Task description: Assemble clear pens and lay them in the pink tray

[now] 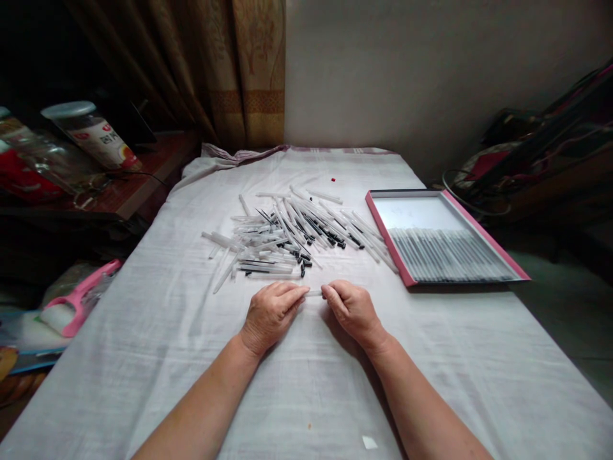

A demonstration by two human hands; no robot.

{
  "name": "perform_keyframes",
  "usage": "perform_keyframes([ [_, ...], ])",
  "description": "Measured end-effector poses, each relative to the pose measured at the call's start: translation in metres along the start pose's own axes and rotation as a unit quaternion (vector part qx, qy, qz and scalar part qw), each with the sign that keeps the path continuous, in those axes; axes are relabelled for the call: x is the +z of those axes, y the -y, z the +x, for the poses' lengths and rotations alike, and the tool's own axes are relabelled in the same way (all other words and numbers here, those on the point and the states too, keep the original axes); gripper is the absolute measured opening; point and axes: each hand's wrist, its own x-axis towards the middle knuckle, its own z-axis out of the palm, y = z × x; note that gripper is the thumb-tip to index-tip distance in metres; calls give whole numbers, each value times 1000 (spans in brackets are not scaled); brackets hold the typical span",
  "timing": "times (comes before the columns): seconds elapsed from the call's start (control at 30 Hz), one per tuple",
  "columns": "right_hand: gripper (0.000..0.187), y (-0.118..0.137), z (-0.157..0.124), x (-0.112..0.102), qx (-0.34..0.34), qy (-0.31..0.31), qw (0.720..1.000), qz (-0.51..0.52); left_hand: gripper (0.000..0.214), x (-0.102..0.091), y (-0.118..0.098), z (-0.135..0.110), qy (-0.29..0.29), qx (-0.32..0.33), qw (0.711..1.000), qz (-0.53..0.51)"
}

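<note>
Between my two hands is a thin translucent pen barrel (313,293), held level just above the cloth. My left hand (276,312) pinches its left end, and my right hand (353,312) grips the right end, where a dark bit shows at the fingertips. Most of the barrel is hidden by the fingers. Just beyond the hands lies a loose pile of pen parts (287,233): clear tubes, dark refills and small black caps. To the right, a shallow pink-edged box (405,255) holds a row of assembled-looking pens (445,255) side by side.
A white cloth (167,358) covers the table. On it are a small red piece (333,179) and a white scrap (369,442). At left stand a jar (98,134) on a wooden stand (143,182) and a pink-handled item (79,303). A curtain (230,76) hangs behind.
</note>
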Motion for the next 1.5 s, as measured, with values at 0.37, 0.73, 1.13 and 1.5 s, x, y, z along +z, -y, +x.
perform_keyframes([
  [0.37,24,0,-1,-4,28,55,992,107,24,1,0,0,-11,-10,1000,-23],
  [0.73,41,2,0,-6,25,60,996,60,24,0,-1,1,6,6,1000,-23],
  [1.13,19,-3,-2,-4,41,38,991,124,22,1,0,0,-8,-12,1000,-26],
  [1.5,19,0,-2,-3,7,6,994,113,23,2,2,0,-10,-27,999,-34],
])
